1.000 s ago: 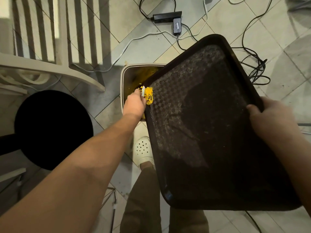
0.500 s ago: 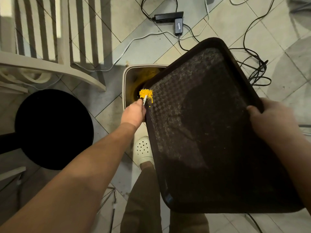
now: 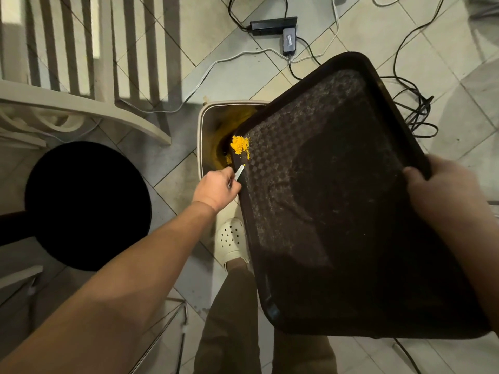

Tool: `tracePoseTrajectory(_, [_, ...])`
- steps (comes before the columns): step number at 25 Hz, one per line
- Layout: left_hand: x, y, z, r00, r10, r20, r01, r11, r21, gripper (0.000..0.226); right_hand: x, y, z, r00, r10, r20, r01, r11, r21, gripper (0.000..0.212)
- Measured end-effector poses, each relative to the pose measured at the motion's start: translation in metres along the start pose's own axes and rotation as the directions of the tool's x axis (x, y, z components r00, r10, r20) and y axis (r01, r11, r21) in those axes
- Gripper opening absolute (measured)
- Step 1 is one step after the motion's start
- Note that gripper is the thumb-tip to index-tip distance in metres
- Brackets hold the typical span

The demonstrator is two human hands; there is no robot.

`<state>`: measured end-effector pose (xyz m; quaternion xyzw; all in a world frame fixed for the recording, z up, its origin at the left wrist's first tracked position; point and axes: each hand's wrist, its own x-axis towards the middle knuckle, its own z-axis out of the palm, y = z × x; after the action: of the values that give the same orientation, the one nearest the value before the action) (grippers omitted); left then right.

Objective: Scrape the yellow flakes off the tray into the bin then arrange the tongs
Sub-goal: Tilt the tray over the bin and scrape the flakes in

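A dark textured tray (image 3: pixel 337 201) is held tilted over a beige bin (image 3: pixel 201 136) on the floor. My right hand (image 3: pixel 442 193) grips the tray's right edge. A small heap of yellow flakes (image 3: pixel 239 144) sits at the tray's left rim, right above the bin's opening, and more yellow lies inside the bin. My left hand (image 3: pixel 217 186) is closed on a thin white-tipped tool, apparently the tongs (image 3: pixel 239 172), whose tip carries a few flakes and rests just below the heap.
A black round stool (image 3: pixel 86 203) stands at the left. A white slatted chair (image 3: pixel 81 63) is at the upper left. A power strip (image 3: pixel 272 24) and tangled cables (image 3: pixel 413 114) lie on the tiled floor beyond the bin. My white clog (image 3: pixel 232 241) is beside the tray.
My left hand drew the tool back down the tray's rim, away from the flakes. The yellow heap has shifted toward the rim's edge over the bin.
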<state>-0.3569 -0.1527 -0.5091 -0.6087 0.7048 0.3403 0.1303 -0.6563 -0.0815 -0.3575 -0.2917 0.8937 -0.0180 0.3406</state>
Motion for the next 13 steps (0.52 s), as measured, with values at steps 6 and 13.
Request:
tracePoseTrajectory(6, [0.016, 0.009, -0.012, 0.997, -0.052, -0.058, 0.049, 0.997, -0.061, 0.017, 0.0, 0.001, 0.003, 1.0, 0.024, 0.01, -0.024, 1.0, 0.001, 0.027])
tracePoseTrajectory(13, [0.01, 0.01, -0.004, 1.0, -0.016, -0.012, 0.016, 1.0, -0.018, 0.019, 0.0, 0.001, 0.003, 1.0, 0.024, 0.0, -0.024, 1.0, 0.002, 0.028])
